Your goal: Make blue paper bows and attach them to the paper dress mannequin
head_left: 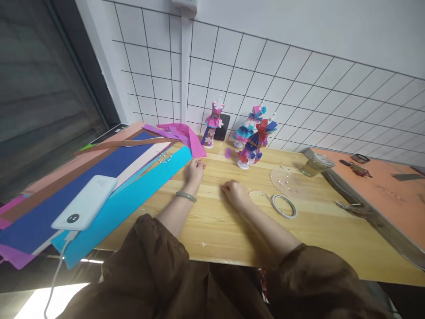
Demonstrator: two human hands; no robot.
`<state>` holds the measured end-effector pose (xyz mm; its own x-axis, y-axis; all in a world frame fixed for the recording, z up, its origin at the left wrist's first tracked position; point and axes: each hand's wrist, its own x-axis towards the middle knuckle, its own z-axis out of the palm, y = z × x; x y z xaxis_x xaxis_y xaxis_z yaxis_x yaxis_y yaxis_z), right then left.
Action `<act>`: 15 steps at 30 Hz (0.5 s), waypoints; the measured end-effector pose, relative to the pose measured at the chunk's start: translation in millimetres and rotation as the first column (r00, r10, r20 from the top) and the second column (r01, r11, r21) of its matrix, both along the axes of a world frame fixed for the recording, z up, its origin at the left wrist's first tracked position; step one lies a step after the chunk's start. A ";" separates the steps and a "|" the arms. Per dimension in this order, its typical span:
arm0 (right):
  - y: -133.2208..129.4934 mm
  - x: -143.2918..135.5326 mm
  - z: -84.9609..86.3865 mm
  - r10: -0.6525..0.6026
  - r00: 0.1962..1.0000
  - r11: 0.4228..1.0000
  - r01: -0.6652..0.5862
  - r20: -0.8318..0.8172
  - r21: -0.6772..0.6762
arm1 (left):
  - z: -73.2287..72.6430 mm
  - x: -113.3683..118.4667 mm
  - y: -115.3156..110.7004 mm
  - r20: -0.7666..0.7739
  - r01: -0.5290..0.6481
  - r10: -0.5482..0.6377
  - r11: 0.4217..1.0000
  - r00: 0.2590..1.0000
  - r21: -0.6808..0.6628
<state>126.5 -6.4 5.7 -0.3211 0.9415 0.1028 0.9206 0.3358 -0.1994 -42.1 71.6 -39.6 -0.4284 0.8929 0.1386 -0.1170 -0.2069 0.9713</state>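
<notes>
My left hand [196,170], a green bangle at its wrist, rests on the wooden table just beside the ends of a blue crepe-like strip [166,170] and a magenta strip [194,141]. Its fingers are curled, and what they hold, if anything, is hidden. My right hand [235,192] lies closed on the tabletop, apart from the left, its fingertips tucked out of sight. To its right is a roll of white tape [283,206]. Beyond both hands stand small dress forms in ruffled strips: one pink and purple [214,122], one turquoise and pink [247,128], one red and navy [257,144].
A white power bank [85,201] with a cable lies on layered coloured strips [83,173] at left. A beaded bracelet [164,157] sits there too. At right are a clear round dish [277,177] with small beads, a lidded drink cup [317,165] and an orange mat [381,190].
</notes>
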 end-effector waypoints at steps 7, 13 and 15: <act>-53.8 -5.6 1.7 0.346 0.931 0.920 -0.361 0.120 0.151 | -0.2 -1.8 -3.2 0.033 0.042 -0.044 0.998 0.998 0.043; -21.4 7.0 -0.4 0.256 0.960 0.953 -0.270 0.112 0.139 | 2.8 -0.1 -6.2 0.084 0.072 -0.075 0.996 0.994 0.046; -9.1 -6.6 -2.1 0.218 0.972 0.962 -0.229 0.088 0.149 | 4.4 -0.1 -7.5 0.093 0.074 -0.077 0.997 0.993 0.035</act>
